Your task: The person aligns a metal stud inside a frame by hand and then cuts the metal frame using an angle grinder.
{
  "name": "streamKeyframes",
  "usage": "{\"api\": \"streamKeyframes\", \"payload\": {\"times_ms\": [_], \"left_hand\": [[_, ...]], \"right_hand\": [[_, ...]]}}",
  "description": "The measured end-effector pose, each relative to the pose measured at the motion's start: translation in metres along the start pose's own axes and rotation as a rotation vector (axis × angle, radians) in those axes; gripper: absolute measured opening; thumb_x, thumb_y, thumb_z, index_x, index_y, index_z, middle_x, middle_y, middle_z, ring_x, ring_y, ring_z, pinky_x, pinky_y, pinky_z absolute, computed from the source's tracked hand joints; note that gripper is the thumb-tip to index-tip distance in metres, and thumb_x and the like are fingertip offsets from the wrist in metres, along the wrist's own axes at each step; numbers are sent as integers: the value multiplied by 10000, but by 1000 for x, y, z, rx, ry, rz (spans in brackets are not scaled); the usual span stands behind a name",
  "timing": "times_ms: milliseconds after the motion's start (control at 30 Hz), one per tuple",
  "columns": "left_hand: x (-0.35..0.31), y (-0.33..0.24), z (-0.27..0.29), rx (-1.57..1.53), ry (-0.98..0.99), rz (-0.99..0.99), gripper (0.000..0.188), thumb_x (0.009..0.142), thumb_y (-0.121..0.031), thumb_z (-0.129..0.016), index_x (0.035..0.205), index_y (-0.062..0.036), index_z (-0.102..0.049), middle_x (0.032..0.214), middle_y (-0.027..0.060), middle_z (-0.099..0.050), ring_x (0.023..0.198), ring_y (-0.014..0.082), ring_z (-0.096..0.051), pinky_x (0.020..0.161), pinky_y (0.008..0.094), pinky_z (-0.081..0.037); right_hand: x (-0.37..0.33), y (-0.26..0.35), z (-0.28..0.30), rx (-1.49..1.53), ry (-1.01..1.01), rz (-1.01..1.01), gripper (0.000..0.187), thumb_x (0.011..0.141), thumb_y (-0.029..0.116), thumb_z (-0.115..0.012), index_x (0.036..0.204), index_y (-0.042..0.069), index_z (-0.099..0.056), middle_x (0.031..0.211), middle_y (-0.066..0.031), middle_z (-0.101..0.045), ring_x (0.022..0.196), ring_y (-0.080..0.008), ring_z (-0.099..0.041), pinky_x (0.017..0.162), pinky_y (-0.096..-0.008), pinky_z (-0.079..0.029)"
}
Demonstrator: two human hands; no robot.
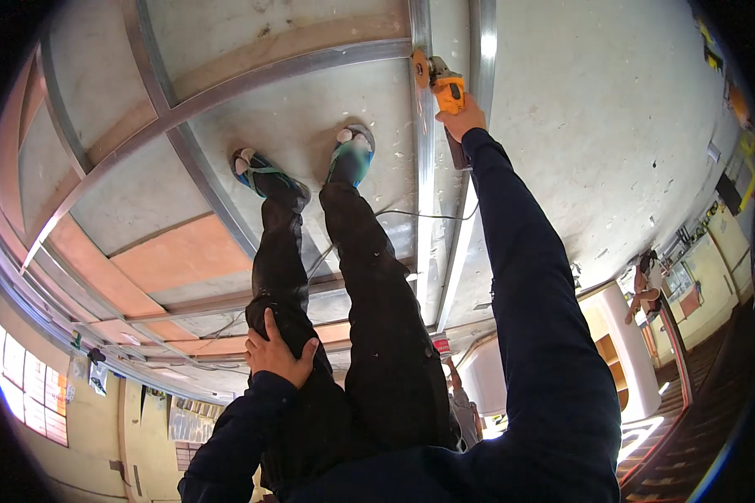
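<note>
My right hand (464, 119), at the end of an outstretched arm, is wrapped round an orange angle grinder (450, 92). The grinder's brown disc (420, 69) stands on edge against a long metal tube (425, 159), close to where a crossing tube (344, 55) joins it. I cannot tell whether the disc is spinning. Below, my left hand (281, 355) lies on my left leg near the knee, fingers apart, holding nothing. A dark cable (432, 215) runs across the tubes and behind my legs.
A welded metal frame (172, 117) covers the floor to the left, with orange-brown panels (172, 256) under it. Another tube (483, 59) lies parallel on the right. My sandalled feet (352, 155) stand between frame members. A person (464, 411) is behind; a white cabinet (625, 352) stands lower right.
</note>
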State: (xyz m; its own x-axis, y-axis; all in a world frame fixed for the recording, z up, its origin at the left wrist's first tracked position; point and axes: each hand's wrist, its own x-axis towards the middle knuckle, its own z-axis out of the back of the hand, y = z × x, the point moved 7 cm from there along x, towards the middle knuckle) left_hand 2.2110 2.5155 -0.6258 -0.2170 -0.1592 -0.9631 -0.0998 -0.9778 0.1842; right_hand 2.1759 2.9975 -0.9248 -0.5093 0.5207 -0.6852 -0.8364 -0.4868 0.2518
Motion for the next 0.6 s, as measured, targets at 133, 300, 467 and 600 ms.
{"api": "streamKeyframes", "payload": {"times_ms": [133,300,467,600], "left_hand": [[3,0,2,5,18,-3,990,708,-576,-642,1421,-65,-183,1227,341,-347,1115,470,-398,953,533,-324],[3,2,8,15,12,-3,986,711,-574,-640,1420,-61,-184,1217,335,-353,1110,463,-401,951,528,-324],[4,0,14,10,52,-5,995,731,-581,-623,1433,-80,-129,1226,348,-335,1133,485,-387,954,551,-323],[6,1,11,24,54,-17,996,731,-580,-624,1434,-82,-124,1240,353,-325,1141,490,-383,957,552,-321]], "right_hand": [[3,-3,-1,-15,-13,-16,584,617,298,-717,1092,29,-509,981,-196,-633,948,-365,-600,821,-413,-484],[2,5,0,-15,-37,-12,592,621,301,-715,1106,34,-505,992,-195,-632,946,-359,-602,823,-410,-484],[5,-4,5,40,-42,-76,612,620,301,-726,1126,39,-502,1007,-186,-632,957,-348,-602,831,-400,-482],[-2,-9,12,66,-57,-62,616,618,303,-734,1135,49,-515,1017,-179,-634,964,-340,-603,831,-393,-483]]}}
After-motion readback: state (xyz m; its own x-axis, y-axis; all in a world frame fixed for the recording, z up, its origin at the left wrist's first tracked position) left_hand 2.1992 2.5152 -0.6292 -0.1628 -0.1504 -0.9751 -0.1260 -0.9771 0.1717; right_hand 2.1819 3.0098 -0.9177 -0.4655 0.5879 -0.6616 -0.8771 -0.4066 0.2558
